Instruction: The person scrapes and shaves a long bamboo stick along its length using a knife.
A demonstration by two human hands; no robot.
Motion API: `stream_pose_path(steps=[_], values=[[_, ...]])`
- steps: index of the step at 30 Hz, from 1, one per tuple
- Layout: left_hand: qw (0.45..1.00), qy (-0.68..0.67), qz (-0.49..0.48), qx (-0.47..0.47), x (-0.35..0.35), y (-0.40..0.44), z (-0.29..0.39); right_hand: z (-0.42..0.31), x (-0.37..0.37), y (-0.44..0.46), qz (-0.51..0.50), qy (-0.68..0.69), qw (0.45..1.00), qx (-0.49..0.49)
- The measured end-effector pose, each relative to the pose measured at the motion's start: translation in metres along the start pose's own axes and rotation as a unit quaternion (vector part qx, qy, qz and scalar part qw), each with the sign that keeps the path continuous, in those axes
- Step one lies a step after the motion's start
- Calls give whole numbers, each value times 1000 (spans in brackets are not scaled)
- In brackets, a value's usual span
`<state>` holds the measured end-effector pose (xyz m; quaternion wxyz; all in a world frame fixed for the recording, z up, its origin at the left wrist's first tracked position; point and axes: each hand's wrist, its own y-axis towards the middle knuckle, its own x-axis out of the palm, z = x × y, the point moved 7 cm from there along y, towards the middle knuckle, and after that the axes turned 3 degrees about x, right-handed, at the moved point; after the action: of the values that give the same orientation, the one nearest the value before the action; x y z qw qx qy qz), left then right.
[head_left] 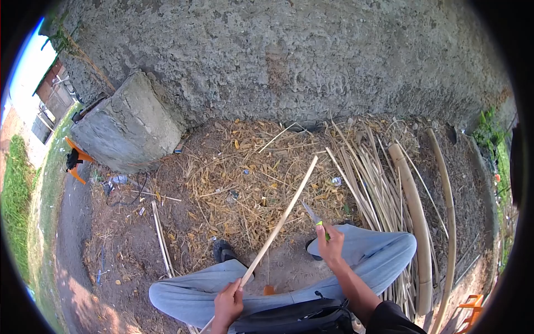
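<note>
A long pale bamboo strip (281, 221) slants up and to the right from my left hand (228, 303), whose fingers are closed round its lower part. My right hand (330, 243) grips a small knife (312, 214) by its green handle, over my right knee. The blade points up and to the left, a short way right of the strip and apart from it. Both hands are in front of my bent legs in grey trousers (194, 289).
Many split strips (370, 178) lie at the right, beside thick bamboo poles (414, 222). More strips (161, 239) lie at the left. A concrete block (130, 125) stands against the rough wall (311, 61). Shavings and dry leaves (250, 183) cover the ground.
</note>
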<state>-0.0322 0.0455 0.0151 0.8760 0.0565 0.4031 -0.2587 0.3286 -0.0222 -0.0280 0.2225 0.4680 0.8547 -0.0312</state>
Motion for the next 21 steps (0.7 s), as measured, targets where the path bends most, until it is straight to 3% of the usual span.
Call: stream_pose_path(steps=[2,3,4,5,8,10,15,17,21], values=[[992,-122,-3,12,20,10,-2,-36,18,-15,-102,1,989,-110],[992,-122,-4,9,26,15,-1,-47,28,-26,-120,21,982,-144],[979,-197,-19,-50,34,21,-4,-57,38,-38,-138,42,973,-178],[956,-270,-30,-107,42,28,-6,-58,46,-46,-140,44,973,-179],[914,-374,-25,-154,48,47,-3,-55,73,-72,-213,59,958,-185],[903,-392,-18,-173,52,55,-7,-57,82,-82,-265,44,941,-207],[877,-439,-19,-194,54,61,2,-50,81,-74,-272,43,940,-199],[879,-427,-79,-198,63,60,-2,-42,79,-68,-250,44,949,-188],[875,-416,-104,-223,67,57,7,-50,73,-65,-243,60,948,-196]])
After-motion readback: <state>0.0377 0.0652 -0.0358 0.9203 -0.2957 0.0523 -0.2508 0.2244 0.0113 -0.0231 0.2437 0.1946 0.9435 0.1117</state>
